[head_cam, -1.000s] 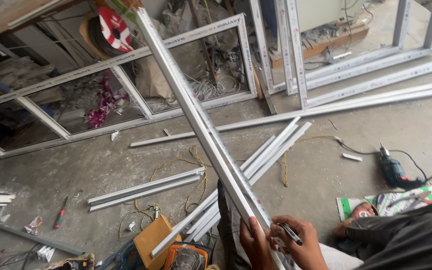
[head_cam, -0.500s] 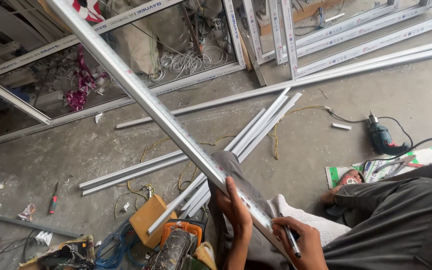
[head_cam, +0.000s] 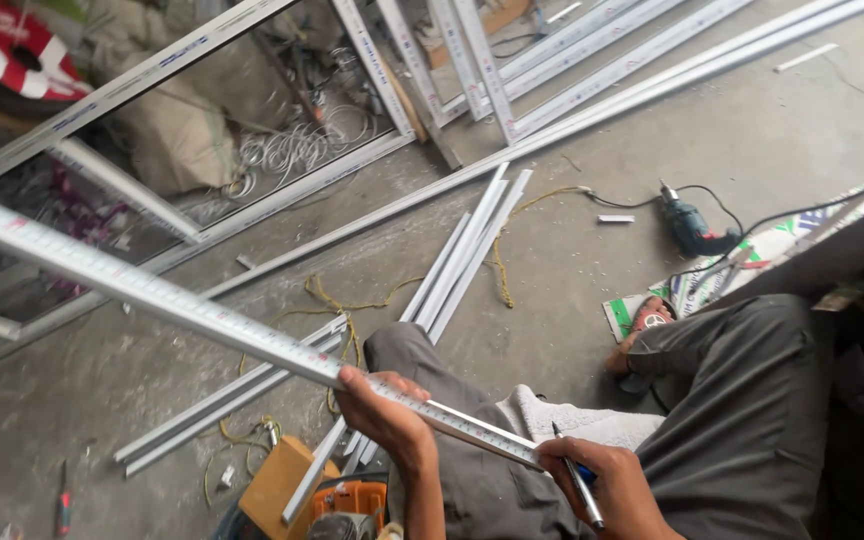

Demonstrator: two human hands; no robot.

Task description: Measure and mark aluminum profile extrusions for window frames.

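The left hand (head_cam: 384,418) clamped the long white aluminium profile (head_cam: 152,295) mid-length, steadying it, while the right hand (head_cam: 607,487) gripped a slim silver pen (head_cam: 577,485) at the profile's near end, apparently for marking.

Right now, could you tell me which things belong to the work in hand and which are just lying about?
In hand:
- long aluminium profile, gripped by the left hand
- pen, in the right hand

Lying about:
- power drill and its cable
- loose profiles on the floor
- yellow rope
- window frame
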